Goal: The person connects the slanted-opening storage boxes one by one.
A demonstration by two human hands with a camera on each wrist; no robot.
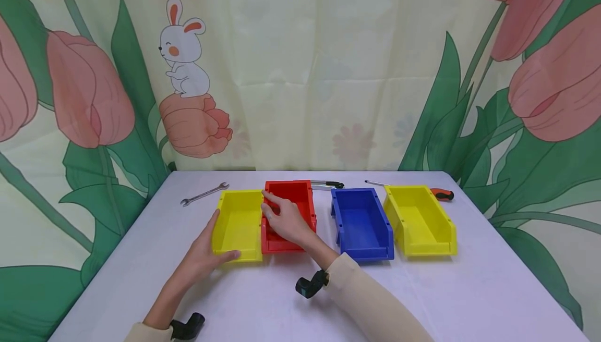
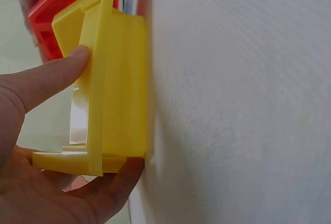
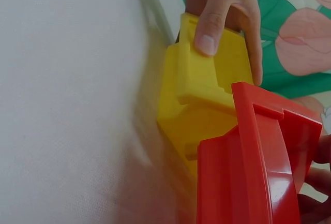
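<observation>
My left hand [image 1: 203,255] grips the left yellow bin [image 1: 238,227], its thumb on the front rim and its fingers along the outer left side. Directly right of it is a red bin [image 1: 300,199], its side against the yellow one. Reaching over the red bin, my right hand [image 1: 289,223] holds its left wall, with index finger and thumb at the edge shared by the two bins. The left wrist view shows the red bin's rim [image 2: 46,14] standing higher than the yellow rim. Some right fingers [image 3: 318,180] are partly hidden behind the red wall.
A blue bin [image 1: 362,222] and another yellow bin [image 1: 419,222] stand to the right. A wrench [image 1: 205,194] lies at the back left. Behind the bins are a black-handled tool [image 1: 334,184] and a screwdriver with an orange-and-black handle [image 1: 442,194]. A printed curtain [image 1: 300,71] hangs behind the table.
</observation>
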